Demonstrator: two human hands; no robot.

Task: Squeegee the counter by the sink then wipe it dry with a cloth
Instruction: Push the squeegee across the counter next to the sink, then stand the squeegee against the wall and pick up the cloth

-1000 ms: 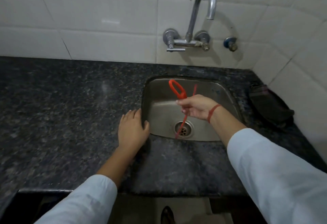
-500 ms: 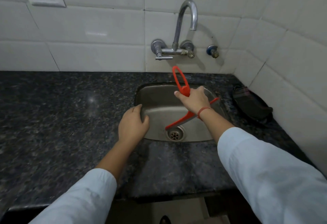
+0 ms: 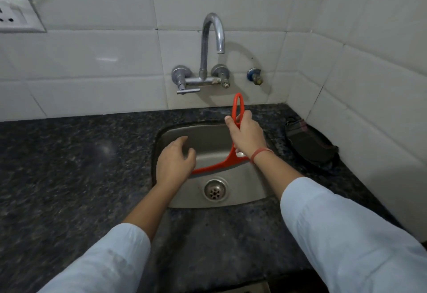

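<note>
1. Red squeegee [image 3: 217,165]: held over the sink [image 3: 249,186]. Its long axis is steep, with the handle loop pointing up toward the tiled wall and the blade lowest, slanting down-left.
2. Your right hand [image 3: 248,136]: fingers wrapped round the handle.
3. Your left hand [image 3: 175,164]: loosely curled, holding nothing, in front of the blade's left end.
4. Dark cloth [image 3: 309,142]: on the counter [image 3: 69,165], right of the sink.

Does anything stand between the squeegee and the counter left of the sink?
Yes. The right hand holds the red squeegee over the sink, and the left hand hangs over the sink's left rim, covering the blade's left end, right between it and that counter. Nothing else visible intervenes.
</note>
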